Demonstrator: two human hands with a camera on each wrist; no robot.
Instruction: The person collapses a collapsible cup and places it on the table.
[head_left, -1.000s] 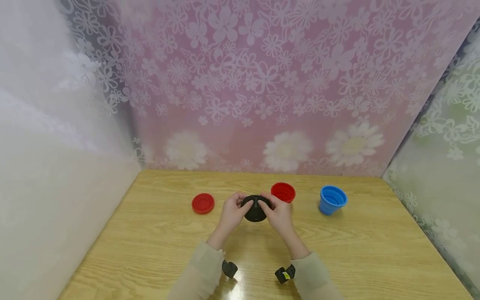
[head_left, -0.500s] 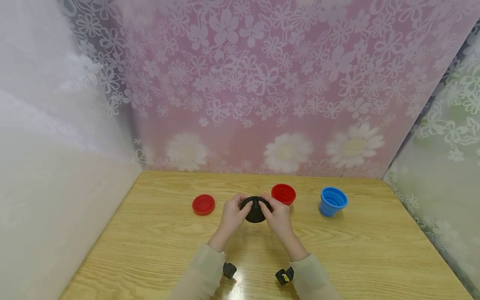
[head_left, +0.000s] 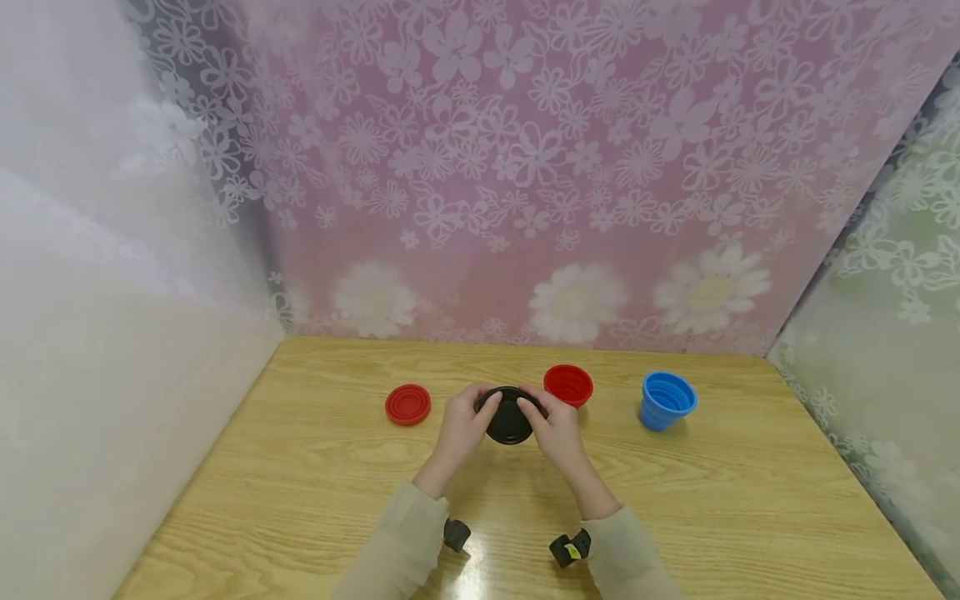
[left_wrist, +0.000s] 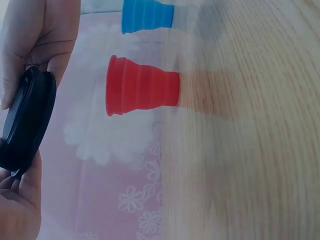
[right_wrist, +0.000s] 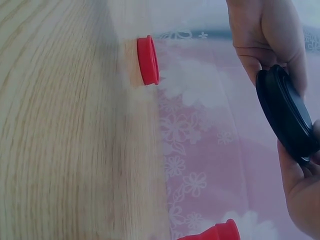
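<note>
Both hands grip a black collapsible cup (head_left: 510,425) above the middle of the table, one at each side. My left hand (head_left: 461,427) pinches its left rim, with the thumb on the near face and the fingers behind. The right hand (head_left: 559,425) holds the opposite rim the same way. From the side, in the left wrist view, the black cup (left_wrist: 31,120) looks folded into a thick flat disc, tilted and off the table. In the right wrist view the folded cup (right_wrist: 287,112) shows ridged edges. The fingers behind it are partly hidden.
A flat red collapsed cup (head_left: 407,405) lies left of the hands. An opened red cup (head_left: 567,384) stands just behind the right hand, and an opened blue cup (head_left: 666,401) farther right. Floral cloth walls (head_left: 525,250) bound the wooden table (head_left: 300,500) at back and sides.
The raised cone in the middle of the black cup has sunk, and the cup now looks flatter. Both hands keep their grip in nearly the same place; the other cups have not moved.
</note>
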